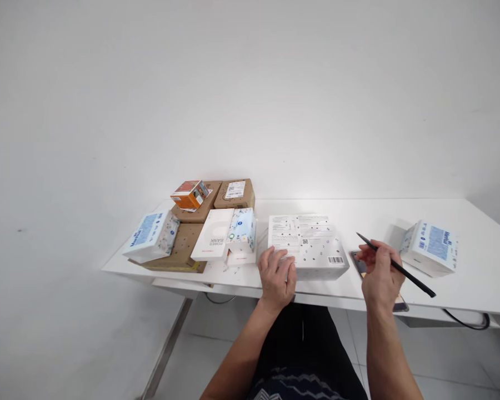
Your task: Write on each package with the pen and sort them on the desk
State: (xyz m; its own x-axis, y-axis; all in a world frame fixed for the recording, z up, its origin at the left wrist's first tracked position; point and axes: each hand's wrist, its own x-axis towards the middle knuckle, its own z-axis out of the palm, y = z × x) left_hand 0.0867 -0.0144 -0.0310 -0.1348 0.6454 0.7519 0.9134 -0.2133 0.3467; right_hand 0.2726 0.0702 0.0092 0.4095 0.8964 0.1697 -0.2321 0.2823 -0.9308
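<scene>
Left hand (277,279): fingers loosely bent, slightly spread, resting on near-left corner of white box (316,241), not wrapped round it. White box on table (370,214), at 1 o'clock from left hand. Right hand (381,278): closed in pinch on black pen (412,279), tip toward 10 o'clock, apart from box. Seemingly box steadied, pen poised; any stroke would call for lowering tip, keeping box still. Flat device (400,306) beneath right hand. Power bank box (213,236), orange box (186,200) around 10 o'clock.
</scene>
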